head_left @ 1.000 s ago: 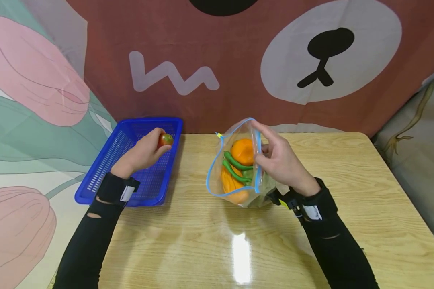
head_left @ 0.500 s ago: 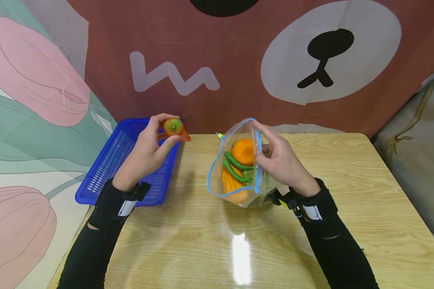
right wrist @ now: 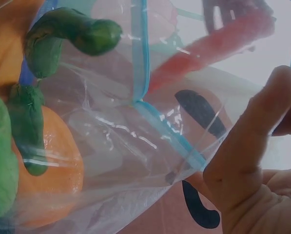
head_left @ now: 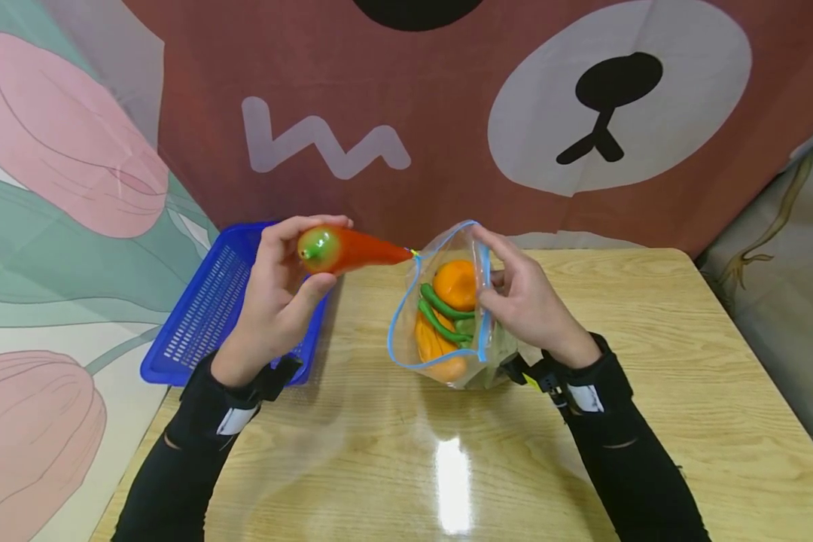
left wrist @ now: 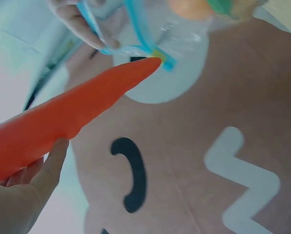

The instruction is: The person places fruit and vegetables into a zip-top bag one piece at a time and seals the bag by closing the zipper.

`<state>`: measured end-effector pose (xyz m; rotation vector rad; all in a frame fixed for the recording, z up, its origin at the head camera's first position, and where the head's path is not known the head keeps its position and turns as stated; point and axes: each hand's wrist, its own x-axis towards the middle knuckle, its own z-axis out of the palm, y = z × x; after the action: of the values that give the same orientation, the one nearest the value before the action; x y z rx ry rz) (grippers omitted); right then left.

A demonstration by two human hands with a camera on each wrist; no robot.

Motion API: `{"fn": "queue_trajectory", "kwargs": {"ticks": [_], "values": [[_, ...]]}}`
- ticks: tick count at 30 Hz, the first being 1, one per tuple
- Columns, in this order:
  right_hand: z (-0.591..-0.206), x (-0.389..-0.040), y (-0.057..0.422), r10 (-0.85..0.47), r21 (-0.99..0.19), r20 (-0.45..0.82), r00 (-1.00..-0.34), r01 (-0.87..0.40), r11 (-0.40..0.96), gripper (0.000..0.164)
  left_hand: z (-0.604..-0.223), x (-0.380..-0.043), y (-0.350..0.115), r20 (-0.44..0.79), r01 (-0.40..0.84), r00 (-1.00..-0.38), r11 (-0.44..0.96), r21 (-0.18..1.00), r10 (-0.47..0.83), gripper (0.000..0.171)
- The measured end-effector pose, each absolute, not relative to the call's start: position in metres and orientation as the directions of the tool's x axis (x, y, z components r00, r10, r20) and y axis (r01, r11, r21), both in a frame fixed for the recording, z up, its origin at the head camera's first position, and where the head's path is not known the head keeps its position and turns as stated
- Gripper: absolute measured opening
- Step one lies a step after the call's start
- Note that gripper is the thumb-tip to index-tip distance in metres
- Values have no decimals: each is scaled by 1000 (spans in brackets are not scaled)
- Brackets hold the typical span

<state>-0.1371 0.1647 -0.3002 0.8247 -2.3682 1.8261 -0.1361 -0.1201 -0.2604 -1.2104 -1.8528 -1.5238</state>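
My left hand point(head_left: 267, 301) grips an orange-red carrot point(head_left: 359, 252) by its thick, green-topped end. The carrot lies almost level above the table, its tip overlapping the yellow slider on the zip bag's rim in the head view. With thumb and fingers, my right hand point(head_left: 531, 297) pinches the right side of the clear zip bag point(head_left: 501, 357), whose blue-edged mouth is spread wide. Inside the bag are an orange round fruit point(head_left: 455, 282), thin green peppers point(head_left: 436, 322) and a long yellow-orange item point(head_left: 429, 342). In the right wrist view, the carrot point(right wrist: 208, 51) shows through the plastic.
A blue perforated basket point(head_left: 196, 316) stands at the table's left, partly behind my left hand and wrist. The wooden table point(head_left: 379, 459) meets a printed cloth backdrop point(head_left: 447, 135) at its far edge. Black straps circle both wrists.
My left hand has lifted the carrot out of the basket and moved it right toward the bag, turning its tip to the right. The right hand and bag stay put.
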Motion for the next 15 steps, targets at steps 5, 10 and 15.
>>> {"fn": "queue_trajectory", "kwargs": {"ticks": [5,10,15], "values": [[-299,-137,165,-379,-893,337,-862,-420,161,73,-258,-127,-111,817,843,-484,-84,532,314,64],[-299,-137,164,-383,-892,335,-861,-420,165,72,-266,-125,-99,812,841,-437,-145,522,388,61],[-297,-137,164,-382,-892,323,-866,-414,184,72,-279,-129,-84,764,821,-408,-165,547,499,58]]}}
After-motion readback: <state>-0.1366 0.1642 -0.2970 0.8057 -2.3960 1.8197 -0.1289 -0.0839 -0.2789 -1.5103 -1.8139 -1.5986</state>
